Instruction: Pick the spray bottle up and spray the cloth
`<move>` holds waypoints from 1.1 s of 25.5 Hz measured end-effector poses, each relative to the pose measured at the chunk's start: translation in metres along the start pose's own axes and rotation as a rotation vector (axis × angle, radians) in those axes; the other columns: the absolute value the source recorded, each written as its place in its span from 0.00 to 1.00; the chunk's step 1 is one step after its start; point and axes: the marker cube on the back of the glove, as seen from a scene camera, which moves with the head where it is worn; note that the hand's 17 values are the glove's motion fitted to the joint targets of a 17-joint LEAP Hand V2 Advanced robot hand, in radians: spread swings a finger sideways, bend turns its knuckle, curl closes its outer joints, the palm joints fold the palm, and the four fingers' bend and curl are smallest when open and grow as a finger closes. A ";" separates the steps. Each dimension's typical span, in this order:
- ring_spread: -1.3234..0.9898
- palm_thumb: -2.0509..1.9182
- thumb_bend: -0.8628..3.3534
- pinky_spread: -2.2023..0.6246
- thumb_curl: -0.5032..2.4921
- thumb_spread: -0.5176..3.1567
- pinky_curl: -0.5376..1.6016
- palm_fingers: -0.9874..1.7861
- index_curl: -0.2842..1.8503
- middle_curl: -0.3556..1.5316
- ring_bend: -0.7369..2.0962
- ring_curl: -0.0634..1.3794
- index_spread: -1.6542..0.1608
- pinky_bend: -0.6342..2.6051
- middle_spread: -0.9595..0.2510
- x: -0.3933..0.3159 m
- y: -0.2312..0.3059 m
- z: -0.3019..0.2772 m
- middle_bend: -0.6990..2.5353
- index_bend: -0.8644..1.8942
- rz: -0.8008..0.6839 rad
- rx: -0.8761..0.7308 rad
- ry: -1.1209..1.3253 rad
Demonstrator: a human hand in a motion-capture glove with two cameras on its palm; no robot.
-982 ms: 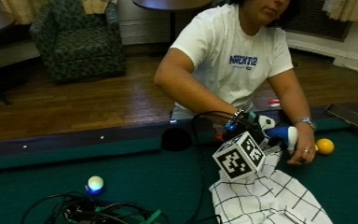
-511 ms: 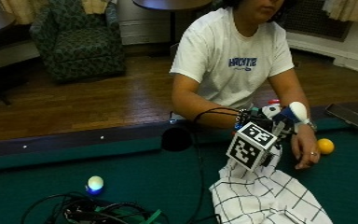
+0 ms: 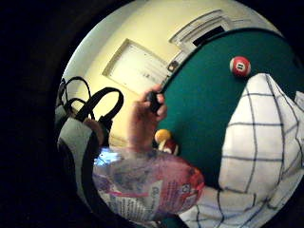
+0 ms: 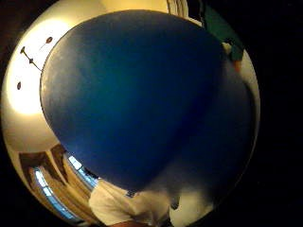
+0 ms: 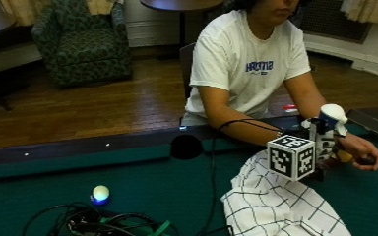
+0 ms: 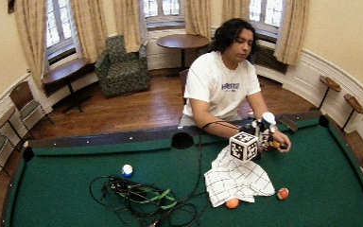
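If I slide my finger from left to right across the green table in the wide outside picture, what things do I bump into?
blue and white ball → tangle of cables → checked cloth → spray bottle held up in the gloved right hand → red ball

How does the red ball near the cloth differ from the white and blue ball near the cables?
The red billiard ball lies on the green felt beside the white checked cloth, near its corner; the white and blue billiard ball lies apart from the cloth, beside the black cable bundle. The first is red-orange, the second pale with a blue band. Both rest on the table, untouched by any hand.
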 end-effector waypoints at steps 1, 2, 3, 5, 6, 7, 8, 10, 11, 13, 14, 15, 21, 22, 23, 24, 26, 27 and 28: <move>0.49 0.75 0.20 0.68 0.44 0.22 0.44 0.84 0.42 0.46 0.51 0.37 0.75 0.34 0.62 0.007 -0.003 0.007 0.39 0.38 -0.009 0.004 0.011; 0.49 0.75 0.20 0.68 0.44 0.22 0.44 0.84 0.42 0.46 0.51 0.37 0.75 0.34 0.62 0.014 -0.005 0.014 0.39 0.38 -0.015 0.006 0.020; 0.49 0.75 0.20 0.68 0.44 0.22 0.44 0.84 0.42 0.46 0.51 0.37 0.75 0.34 0.62 0.021 -0.008 0.020 0.39 0.38 -0.017 0.008 0.027; 0.49 0.75 0.20 0.68 0.44 0.22 0.44 0.85 0.42 0.46 0.50 0.37 0.75 0.34 0.62 0.033 -0.014 0.030 0.39 0.38 -0.018 0.009 0.034; 0.49 0.75 0.20 0.68 0.44 0.22 0.44 0.85 0.42 0.46 0.50 0.37 0.75 0.34 0.62 0.037 -0.017 0.033 0.39 0.38 -0.019 0.012 0.035; 0.49 0.75 0.20 0.68 0.44 0.22 0.44 0.85 0.42 0.46 0.50 0.37 0.75 0.34 0.62 0.040 -0.021 0.036 0.39 0.38 -0.021 0.013 0.035; 0.49 0.75 0.20 0.68 0.44 0.22 0.44 0.85 0.42 0.46 0.50 0.37 0.75 0.34 0.62 0.042 -0.025 0.038 0.39 0.38 -0.023 0.014 0.035; 0.49 0.75 0.20 0.68 0.44 0.21 0.44 0.85 0.42 0.46 0.50 0.37 0.75 0.34 0.62 0.048 -0.036 0.041 0.39 0.38 -0.025 0.014 0.036; 0.49 0.75 0.20 0.68 0.44 0.21 0.44 0.85 0.42 0.46 0.50 0.37 0.75 0.34 0.62 0.051 -0.042 0.043 0.39 0.39 -0.025 0.015 0.037; 0.49 0.75 0.20 0.68 0.44 0.21 0.44 0.85 0.42 0.46 0.50 0.36 0.75 0.34 0.62 0.057 -0.055 0.046 0.39 0.39 -0.025 0.022 0.041; 0.49 0.75 0.20 0.68 0.44 0.21 0.44 0.85 0.42 0.46 0.50 0.36 0.75 0.33 0.62 0.060 -0.061 0.048 0.39 0.39 -0.024 0.026 0.043; 0.49 0.75 0.20 0.68 0.44 0.21 0.44 0.85 0.42 0.46 0.50 0.36 0.75 0.33 0.62 0.062 -0.066 0.049 0.39 0.39 -0.022 0.029 0.045; 0.49 0.75 0.20 0.68 0.44 0.21 0.44 0.85 0.42 0.46 0.50 0.36 0.75 0.33 0.62 0.075 -0.094 0.055 0.39 0.39 -0.018 0.041 0.053; 0.48 0.75 0.20 0.68 0.44 0.21 0.44 0.85 0.42 0.46 0.50 0.36 0.75 0.33 0.62 0.076 -0.096 0.056 0.39 0.39 -0.017 0.040 0.054; 0.48 0.75 0.20 0.68 0.44 0.21 0.44 0.85 0.42 0.46 0.50 0.36 0.75 0.33 0.62 0.077 -0.098 0.056 0.40 0.39 -0.014 0.037 0.055; 0.48 0.75 0.20 0.68 0.44 0.21 0.44 0.85 0.42 0.46 0.50 0.36 0.75 0.33 0.61 0.077 -0.099 0.056 0.40 0.39 -0.009 0.034 0.055; 0.48 0.75 0.20 0.68 0.44 0.21 0.44 0.85 0.42 0.46 0.50 0.36 0.75 0.33 0.61 0.078 -0.098 0.057 0.40 0.40 0.005 0.026 0.054; 0.48 0.75 0.20 0.68 0.44 0.21 0.44 0.85 0.42 0.46 0.50 0.36 0.75 0.33 0.61 0.078 -0.098 0.057 0.40 0.39 0.013 0.024 0.055; 0.48 0.74 0.20 0.68 0.44 0.21 0.44 0.85 0.43 0.46 0.50 0.36 0.75 0.33 0.61 0.079 -0.097 0.058 0.40 0.40 0.022 0.022 0.056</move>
